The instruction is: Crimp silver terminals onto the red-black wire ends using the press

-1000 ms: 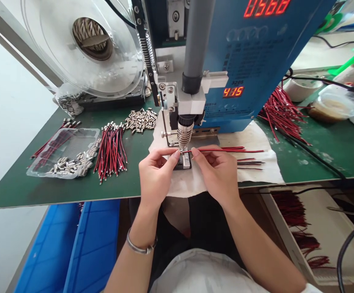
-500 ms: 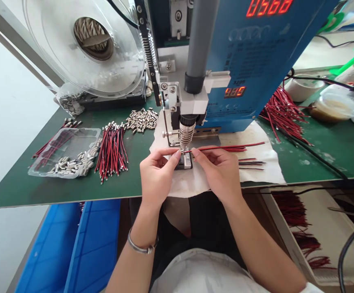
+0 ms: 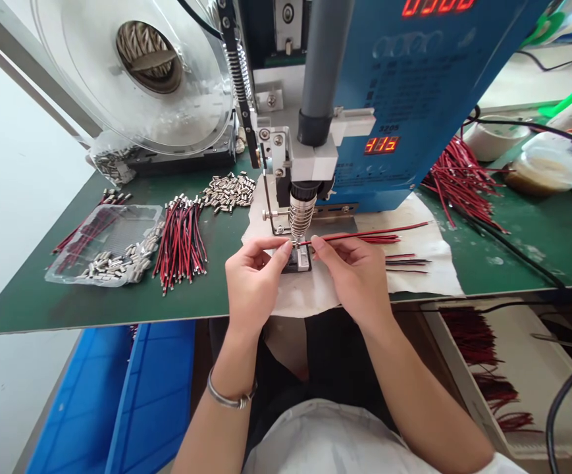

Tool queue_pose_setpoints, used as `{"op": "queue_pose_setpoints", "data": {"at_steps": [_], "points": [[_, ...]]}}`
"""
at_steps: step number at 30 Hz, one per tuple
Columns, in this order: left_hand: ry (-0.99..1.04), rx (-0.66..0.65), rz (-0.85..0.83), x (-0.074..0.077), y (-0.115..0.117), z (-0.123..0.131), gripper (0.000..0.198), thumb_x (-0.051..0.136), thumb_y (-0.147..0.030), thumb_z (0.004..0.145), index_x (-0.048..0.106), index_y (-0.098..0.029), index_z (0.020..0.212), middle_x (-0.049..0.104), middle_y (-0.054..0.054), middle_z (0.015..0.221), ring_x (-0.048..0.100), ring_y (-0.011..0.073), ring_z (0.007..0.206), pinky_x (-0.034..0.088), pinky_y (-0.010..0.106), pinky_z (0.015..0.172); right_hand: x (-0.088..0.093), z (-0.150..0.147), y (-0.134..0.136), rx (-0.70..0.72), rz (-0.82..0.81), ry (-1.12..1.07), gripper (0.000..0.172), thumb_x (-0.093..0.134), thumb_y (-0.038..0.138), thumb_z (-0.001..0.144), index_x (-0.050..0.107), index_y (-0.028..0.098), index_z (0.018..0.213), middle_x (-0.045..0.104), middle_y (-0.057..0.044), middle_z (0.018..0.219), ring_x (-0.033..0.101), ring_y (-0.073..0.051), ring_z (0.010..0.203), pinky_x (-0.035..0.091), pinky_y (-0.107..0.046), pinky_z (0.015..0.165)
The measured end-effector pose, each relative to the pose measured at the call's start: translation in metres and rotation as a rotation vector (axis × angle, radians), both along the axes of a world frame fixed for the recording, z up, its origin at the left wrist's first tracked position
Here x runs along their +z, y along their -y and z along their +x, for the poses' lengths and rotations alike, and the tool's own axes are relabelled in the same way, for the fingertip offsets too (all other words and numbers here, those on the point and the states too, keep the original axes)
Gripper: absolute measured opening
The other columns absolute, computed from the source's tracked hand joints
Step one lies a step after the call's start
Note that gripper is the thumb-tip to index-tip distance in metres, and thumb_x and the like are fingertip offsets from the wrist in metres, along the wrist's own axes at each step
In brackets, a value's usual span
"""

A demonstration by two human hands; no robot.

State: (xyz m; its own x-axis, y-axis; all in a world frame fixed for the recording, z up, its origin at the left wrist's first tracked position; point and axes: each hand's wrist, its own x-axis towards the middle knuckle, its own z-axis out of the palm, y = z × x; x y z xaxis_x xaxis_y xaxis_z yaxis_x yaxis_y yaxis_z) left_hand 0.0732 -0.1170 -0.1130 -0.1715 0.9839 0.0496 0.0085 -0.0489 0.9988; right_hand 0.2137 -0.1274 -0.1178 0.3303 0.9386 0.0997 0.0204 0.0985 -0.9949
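Note:
Under the tip of the soldering machine [image 3: 301,209], my left hand [image 3: 259,276] pinches a small metal connector [image 3: 294,245] at the little metal fixture [image 3: 303,259]. Just right of the tip, my right hand [image 3: 357,273] is closed on a red wire [image 3: 394,230], which runs out to the right past my fingers. The wire's end meets the connector. More red and black wires [image 3: 407,263] lie on the white cloth [image 3: 443,263] beside my right hand.
On the left stand a clear tray [image 3: 103,276] of metal connectors, a bundle of wires [image 3: 180,243] and a connector pile [image 3: 229,192]. At right are a wire heap [image 3: 463,181] and a black cable [image 3: 507,247]. Below are blue bins [image 3: 152,395] and a white tray [image 3: 547,395].
The free end of the red wire has risen slightly at the right. Both hands keep nearly the same place and grip. The camera view has shifted a little.

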Motion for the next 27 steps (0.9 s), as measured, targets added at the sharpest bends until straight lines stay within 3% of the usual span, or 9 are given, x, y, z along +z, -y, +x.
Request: {"op": "queue_pose_setpoints", "data": {"at_steps": [8,17,27], "points": [[-0.004,-0.001,0.001,0.0010,0.0004,0.0012,0.015,0.083,-0.033,0.078,0.081,-0.019,0.082,0.051,-0.005,0.052,0.036,0.0064,0.047,0.027,0.023,0.046,0.0009,-0.0004,0.0006,0.004,0.019,0.019,0.024,0.078,0.042,0.083,0.080,0.019,0.078,0.076,-0.003,0.070,0.067,-0.017,0.062,0.051,-0.028,0.059],[-0.007,0.003,-0.008,0.0013,-0.0007,0.0008,0.015,0.083,-0.033,0.078,0.081,-0.019,0.082,0.051,-0.005,0.053,0.037,0.0068,0.047,0.027,0.024,0.046,0.0022,-0.0003,-0.0001,0.014,0.007,0.004,0.026,0.077,0.044,0.084,0.080,0.018,0.078,0.072,0.000,0.064,0.054,-0.011,0.051,0.045,-0.027,0.055],[-0.015,0.002,-0.007,0.0004,0.0007,-0.0004,0.017,0.084,-0.035,0.078,0.081,-0.018,0.083,0.053,-0.004,0.054,0.038,0.0070,0.049,0.029,0.023,0.047,0.0017,-0.0008,0.0018,0.005,-0.014,0.011,0.030,0.077,0.048,0.085,0.079,0.019,0.077,0.073,-0.001,0.066,0.053,-0.012,0.051,0.046,-0.028,0.057]]}}
